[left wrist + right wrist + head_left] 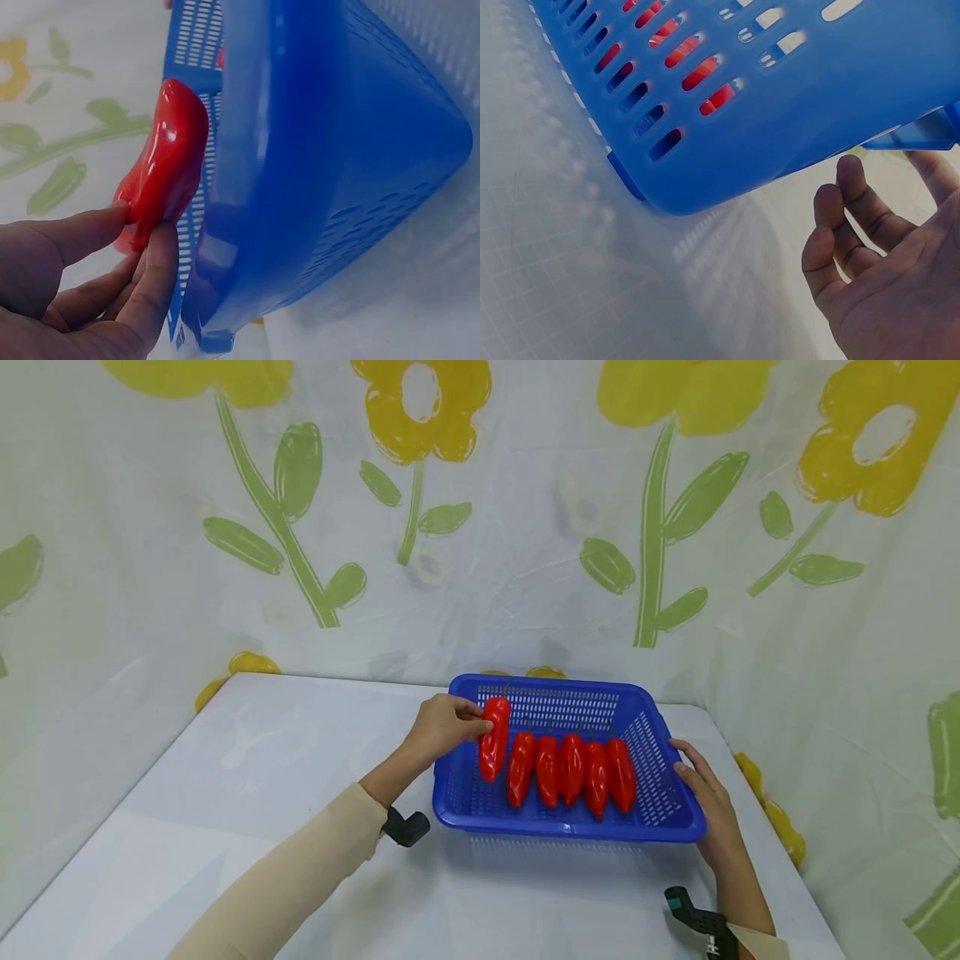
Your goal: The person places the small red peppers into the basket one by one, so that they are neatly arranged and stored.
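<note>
A glossy red pepper (pixel 493 739) is pinched between the thumb and fingers of my left hand (pixel 442 727), at the left side of a blue plastic basket (pixel 570 832). In the left wrist view the pepper (pixel 169 154) stands tilted beside the basket's rim, its one end between the fingertips. Several more red peppers (pixel 572 768) lie side by side in a row inside the basket, stems pointing to the back. My right hand (pixel 711 806) rests its fingertips at the basket's right rim. In the right wrist view, loosely bent fingers (pixel 829 206) hang beneath that rim.
The basket stands on a white table (pixel 300 760) near its back edge. A white cloth (pixel 510 543) printed with yellow flowers hangs behind and along the sides. Dark wrist-worn devices show at the left wrist (pixel 406 827) and right wrist (pixel 697 917).
</note>
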A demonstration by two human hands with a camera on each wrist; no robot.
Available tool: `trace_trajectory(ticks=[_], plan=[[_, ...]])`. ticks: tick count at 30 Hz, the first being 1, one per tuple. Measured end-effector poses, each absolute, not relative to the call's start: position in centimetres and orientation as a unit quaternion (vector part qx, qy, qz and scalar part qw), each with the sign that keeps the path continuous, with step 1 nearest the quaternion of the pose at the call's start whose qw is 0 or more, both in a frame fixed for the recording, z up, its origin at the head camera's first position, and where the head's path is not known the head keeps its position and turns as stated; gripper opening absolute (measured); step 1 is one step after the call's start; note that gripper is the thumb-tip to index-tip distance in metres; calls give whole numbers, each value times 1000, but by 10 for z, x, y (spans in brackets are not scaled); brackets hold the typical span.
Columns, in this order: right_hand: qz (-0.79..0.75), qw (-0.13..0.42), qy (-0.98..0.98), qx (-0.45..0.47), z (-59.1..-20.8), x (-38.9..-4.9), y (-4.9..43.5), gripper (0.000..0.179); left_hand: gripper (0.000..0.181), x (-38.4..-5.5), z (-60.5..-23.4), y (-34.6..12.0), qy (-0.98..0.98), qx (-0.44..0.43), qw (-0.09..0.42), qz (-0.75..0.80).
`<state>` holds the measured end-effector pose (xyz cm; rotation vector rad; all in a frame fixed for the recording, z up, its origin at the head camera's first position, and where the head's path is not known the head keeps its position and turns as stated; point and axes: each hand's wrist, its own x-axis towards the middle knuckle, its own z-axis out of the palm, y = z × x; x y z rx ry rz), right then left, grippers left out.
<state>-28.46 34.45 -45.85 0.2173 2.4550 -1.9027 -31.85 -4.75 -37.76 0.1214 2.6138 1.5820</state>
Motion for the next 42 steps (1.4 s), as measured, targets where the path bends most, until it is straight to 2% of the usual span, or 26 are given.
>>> trace_trajectory(ticks=[9, 18, 26, 30, 42], plan=[[-609, 15, 790, 72, -459, -286, 344, 63, 28, -330, -383, -39, 866, 38, 52, 495], [-608, 16, 791, 67, -460, -286, 346, 60, 25, -333, -383, -23, 862, -8, 109, 495], [-608, 18, 791, 68, -459, -285, 344, 62, 14, -332, -384, -21, 904, 24, 75, 421], [-612, 18, 787, 67, -460, -286, 344, 60, 14, -333, -382, -22, 920, 33, 57, 386], [-618, 24, 783, 62, -459, -287, 348, 57, 14, -341, -373, -20, 927, 22, 55, 371]])
